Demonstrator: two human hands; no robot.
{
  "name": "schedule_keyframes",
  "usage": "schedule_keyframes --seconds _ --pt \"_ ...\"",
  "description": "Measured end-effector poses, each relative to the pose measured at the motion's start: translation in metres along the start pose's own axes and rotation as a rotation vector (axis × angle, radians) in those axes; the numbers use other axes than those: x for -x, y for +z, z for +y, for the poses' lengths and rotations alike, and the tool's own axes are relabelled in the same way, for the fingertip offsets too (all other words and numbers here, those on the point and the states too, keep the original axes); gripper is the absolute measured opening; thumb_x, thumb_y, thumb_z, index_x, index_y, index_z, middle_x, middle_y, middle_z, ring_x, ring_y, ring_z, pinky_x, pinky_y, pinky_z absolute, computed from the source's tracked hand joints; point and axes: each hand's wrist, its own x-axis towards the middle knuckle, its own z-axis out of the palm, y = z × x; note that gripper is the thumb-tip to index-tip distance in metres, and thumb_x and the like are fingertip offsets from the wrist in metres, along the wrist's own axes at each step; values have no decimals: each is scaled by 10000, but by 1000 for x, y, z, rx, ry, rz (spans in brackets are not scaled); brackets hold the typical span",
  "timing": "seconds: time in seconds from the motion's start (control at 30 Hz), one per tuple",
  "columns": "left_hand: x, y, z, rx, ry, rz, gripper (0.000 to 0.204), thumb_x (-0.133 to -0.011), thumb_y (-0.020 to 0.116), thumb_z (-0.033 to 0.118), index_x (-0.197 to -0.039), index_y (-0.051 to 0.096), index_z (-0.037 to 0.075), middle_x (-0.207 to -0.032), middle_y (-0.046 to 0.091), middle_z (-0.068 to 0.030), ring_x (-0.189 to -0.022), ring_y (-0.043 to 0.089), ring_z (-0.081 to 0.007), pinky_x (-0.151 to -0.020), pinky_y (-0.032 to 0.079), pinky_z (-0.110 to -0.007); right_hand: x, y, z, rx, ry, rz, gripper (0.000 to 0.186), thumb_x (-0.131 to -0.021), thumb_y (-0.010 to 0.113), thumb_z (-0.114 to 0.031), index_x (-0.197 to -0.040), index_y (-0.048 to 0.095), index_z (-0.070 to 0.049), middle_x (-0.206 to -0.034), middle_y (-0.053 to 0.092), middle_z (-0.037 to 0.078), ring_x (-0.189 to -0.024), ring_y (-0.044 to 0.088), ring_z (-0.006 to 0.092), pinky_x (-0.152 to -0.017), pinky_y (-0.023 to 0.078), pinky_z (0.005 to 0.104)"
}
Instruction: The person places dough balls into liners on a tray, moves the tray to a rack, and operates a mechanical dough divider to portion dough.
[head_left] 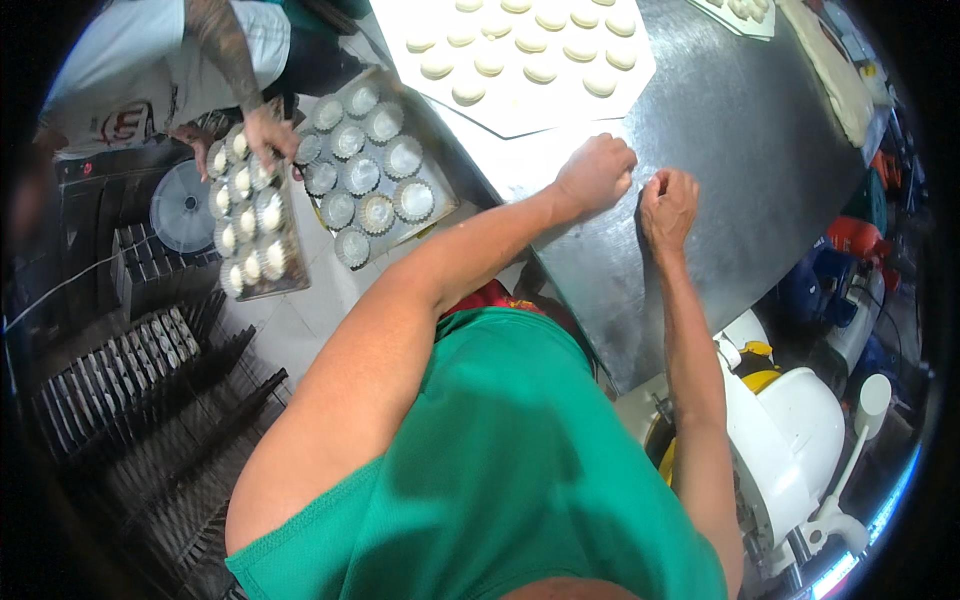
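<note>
My left hand [597, 175] is closed, its fingers curled in above the steel table [720, 120], just below the near edge of a white board [545, 112]. Close beside it on the right, my right hand [668, 205] is also closed, thumb against the curled fingers. Whatever either hand might hold is hidden inside the fingers. Rows of pale round dough pieces [540, 68] lie on the board, spaced apart. The two hands are near each other but do not touch.
At left, a co-worker's hand [270, 135] reaches over a tray of dough-filled fluted tins [250, 220]. Another tray holds fluted tins [362, 172] without dough. A long dough strip [825, 70] lies along the table's far right. A white machine [790, 430] stands at lower right, dark racks [150, 400] at lower left.
</note>
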Motion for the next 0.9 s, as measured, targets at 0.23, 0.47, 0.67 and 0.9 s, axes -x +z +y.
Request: schedule_keyframes --seconds 0.23,0.47,0.67,0.9 --pt "41 -49 -32 -85 158 -279 183 -767 650 79 -947 679 62 -851 628 -93 -851 602 -288 -822 491 -410 37 -39 27 9 -296 -150 87 -829 605 -45 -909 572 -38 -905 565 127 -890 521 331 -827 422 445" --pt "31 -13 0 -27 -108 25 493 -714 774 177 -1178 647 73 -1017 663 -137 -1027 593 -307 -933 482 -407 16 -29 -9 -16 -52 -176 265 -826 715 -192 -1020 628 -33 -983 625 123 -985 565 301 -919 435 416" --pt "21 -71 -10 20 -243 -339 570 -770 810 321 -1232 626 42 -1058 703 -143 -999 651 -343 -923 510 -412 -34 -43 -2 -168 417 -344 436 -931 622 -366 -1168 638 0 -966 702 177 -934 669 368 -883 504 471" --pt "-33 -47 -18 -164 -283 -377 405 -965 584 384 -1134 684 29 -974 719 -200 -880 690 -347 -815 527 -434 -22 11 6 237 -30 -131 305 -974 560 -374 -986 645 -82 -939 647 115 -940 590 316 -819 429 476"
